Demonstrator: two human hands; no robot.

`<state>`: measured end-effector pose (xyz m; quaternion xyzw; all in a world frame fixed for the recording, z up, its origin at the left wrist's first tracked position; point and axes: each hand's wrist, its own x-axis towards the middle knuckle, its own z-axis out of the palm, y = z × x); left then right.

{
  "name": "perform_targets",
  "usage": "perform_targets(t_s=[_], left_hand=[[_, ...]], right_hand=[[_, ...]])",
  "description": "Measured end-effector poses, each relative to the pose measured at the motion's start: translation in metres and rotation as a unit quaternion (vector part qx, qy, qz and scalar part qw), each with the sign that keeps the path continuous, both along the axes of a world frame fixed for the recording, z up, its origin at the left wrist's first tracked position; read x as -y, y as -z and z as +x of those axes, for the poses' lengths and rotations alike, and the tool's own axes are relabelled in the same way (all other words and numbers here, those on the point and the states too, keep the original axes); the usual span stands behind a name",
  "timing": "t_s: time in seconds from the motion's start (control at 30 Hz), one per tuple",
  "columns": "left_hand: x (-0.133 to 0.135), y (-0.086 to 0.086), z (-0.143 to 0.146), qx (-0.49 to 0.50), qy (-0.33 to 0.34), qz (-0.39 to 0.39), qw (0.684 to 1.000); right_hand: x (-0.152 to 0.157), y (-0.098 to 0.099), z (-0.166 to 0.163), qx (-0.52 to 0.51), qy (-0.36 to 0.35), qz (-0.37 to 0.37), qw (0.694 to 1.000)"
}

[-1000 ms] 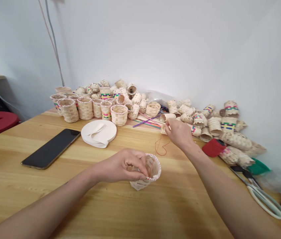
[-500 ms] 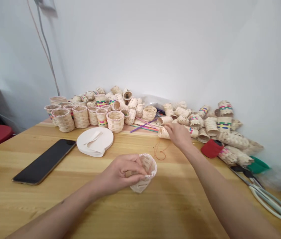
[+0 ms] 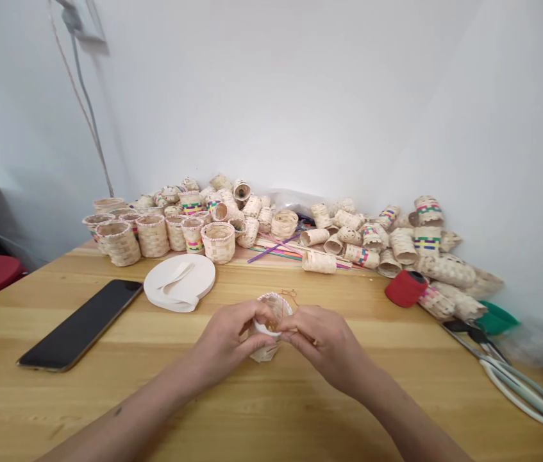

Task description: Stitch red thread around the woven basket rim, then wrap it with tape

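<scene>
A small woven bamboo basket with a whipped pinkish rim stands tilted between my hands in the middle of the table. My left hand is closed on its rim, thumb outside and fingers inside. At the rim's near right, my right hand is pinched shut. What lies between its fingertips is too small to make out. Along the near rim, between my fingers, shows a white strip. An orange-red thread curls on the table behind the basket and runs toward the rim.
Finished-looking baskets and a heap of woven pieces line the wall. A roll of white tape and a phone lie left. To the right are a red thread spool, scissors and a green object.
My right hand has come back from the heap at the far right to the basket's rim. The left hand still holds the basket, and the loose thread on the table has shortened.
</scene>
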<state>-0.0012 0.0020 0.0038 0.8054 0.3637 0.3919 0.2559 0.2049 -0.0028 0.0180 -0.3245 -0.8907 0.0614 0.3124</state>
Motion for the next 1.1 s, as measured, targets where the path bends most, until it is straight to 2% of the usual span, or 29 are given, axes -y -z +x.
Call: perform_targets(t_s=[0.2, 0.3, 0.47, 0.7, 0.9, 1.0, 1.1], left_hand=[[-0.005, -0.008, -0.013, -0.011, 0.015, 0.029, 0.999], [-0.008, -0.013, -0.019, -0.032, 0.055, 0.053, 0.997], [-0.004, -0.021, -0.018, -0.087, 0.119, 0.039, 0.988], [0.006, -0.029, -0.013, -0.074, 0.101, -0.022, 0.992], [0.005, -0.025, -0.008, -0.056, 0.07, -0.06, 0.994], [0.007, -0.025, -0.004, -0.059, 0.028, -0.056, 0.996], [0.01, -0.026, -0.002, -0.065, 0.018, -0.053, 0.996]], right_hand=[[-0.008, 0.002, 0.004, 0.033, -0.004, 0.012, 0.999], [-0.009, 0.001, 0.006, 0.03, -0.018, 0.009, 0.999], [-0.009, 0.002, 0.006, 0.019, -0.042, 0.035, 0.998], [-0.007, 0.006, 0.003, -0.002, -0.052, 0.071, 0.996], [-0.009, 0.011, 0.006, -0.004, -0.052, 0.041, 0.998], [-0.01, 0.013, 0.007, -0.009, -0.062, 0.02, 0.998], [-0.01, 0.013, 0.007, -0.017, -0.076, 0.017, 0.997]])
